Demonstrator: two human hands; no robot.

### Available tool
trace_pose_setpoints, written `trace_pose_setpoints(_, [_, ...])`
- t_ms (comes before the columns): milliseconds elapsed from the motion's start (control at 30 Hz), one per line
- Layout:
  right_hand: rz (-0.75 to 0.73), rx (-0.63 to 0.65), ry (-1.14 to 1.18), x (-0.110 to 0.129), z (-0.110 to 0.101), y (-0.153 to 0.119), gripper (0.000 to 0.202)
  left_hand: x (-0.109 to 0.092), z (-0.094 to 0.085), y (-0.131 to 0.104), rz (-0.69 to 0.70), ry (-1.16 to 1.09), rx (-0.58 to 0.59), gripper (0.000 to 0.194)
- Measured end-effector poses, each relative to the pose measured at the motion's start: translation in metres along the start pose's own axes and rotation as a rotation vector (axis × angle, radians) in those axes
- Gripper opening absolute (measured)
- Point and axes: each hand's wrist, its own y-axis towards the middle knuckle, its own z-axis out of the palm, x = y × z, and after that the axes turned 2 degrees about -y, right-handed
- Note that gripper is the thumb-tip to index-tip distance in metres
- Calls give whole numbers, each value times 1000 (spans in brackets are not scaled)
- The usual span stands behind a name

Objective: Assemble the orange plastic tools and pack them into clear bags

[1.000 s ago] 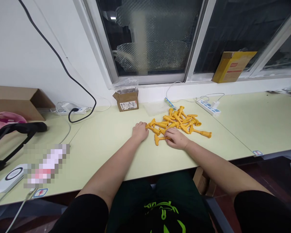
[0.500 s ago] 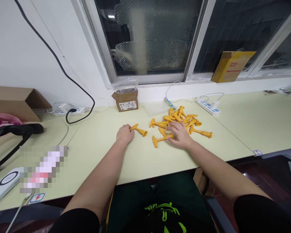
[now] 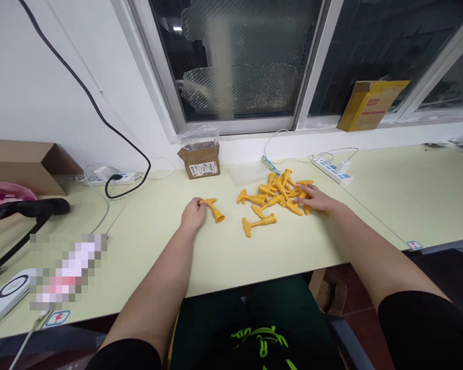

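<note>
My left hand (image 3: 194, 215) is closed on one end of the crossbar of a yellow T-handled plastic tool (image 3: 216, 211); its flared, hollow end points toward me on the right. My right hand (image 3: 319, 199) lies against the right side of a pile of similar yellow T-handled tools (image 3: 278, 188). Its fingers reach out over the nearest pieces and partly hide them. In front of the pile, one separate yellow tool (image 3: 258, 223) lies flat with its handle to the left.
Behind the pile are a clear plastic sheet (image 3: 243, 174) and a small open cardboard box (image 3: 201, 162). A white power strip (image 3: 334, 171) stands back right. To the left lie a black strap-like object (image 3: 31, 216), a white round-ringed pad (image 3: 13, 288) and a black cable (image 3: 127, 140).
My right hand has moved from the front of the pile to its right side, and the piece that stuck out there now sits closer in. The tool in my left hand has turned, its flared end nearer me.
</note>
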Motion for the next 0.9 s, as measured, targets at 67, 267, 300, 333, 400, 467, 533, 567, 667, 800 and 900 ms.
trace_pose_setpoints(67, [24, 63, 61, 11, 4, 3, 84, 2, 0, 0, -2, -49, -2, 25])
trace_pose_setpoints(267, [17, 142, 168, 43, 14, 0, 78, 7, 1, 4, -45, -249, -74, 20])
trace_pose_setpoints(300, [-1, 143, 172, 49, 16, -2, 78, 8, 1, 4, -52, -295, -87, 19])
trace_pose_setpoints(333, [-19, 143, 173, 55, 17, -5, 77, 8, 1, 5, -58, -344, -98, 18])
trace_pose_setpoints(400, [-51, 156, 172, 69, 21, -10, 75, 9, 1, 7, -67, -448, -123, 16])
trace_pose_setpoints(467, [-73, 175, 172, 83, 24, -16, 75, 9, 2, 7, -83, -557, -148, 14])
trace_pose_setpoints(533, [-78, 183, 172, 99, 27, -21, 74, 7, 2, 8, -110, -672, -166, 15])
trace_pose_setpoints(567, [-76, 184, 170, 107, 28, -23, 74, 6, 3, 8, -125, -730, -173, 16])
trace_pose_setpoints(667, [-81, 189, 166, 130, 33, -29, 75, 2, 2, 9, -164, -893, -204, 17])
trace_pose_setpoints(800, [-100, 210, 172, 157, 39, -34, 76, -3, -4, 9, -193, -1070, -256, 18])
trace_pose_setpoints(900, [-91, 213, 169, 172, 40, -33, 78, -10, -10, 6, -193, -1169, -258, 15])
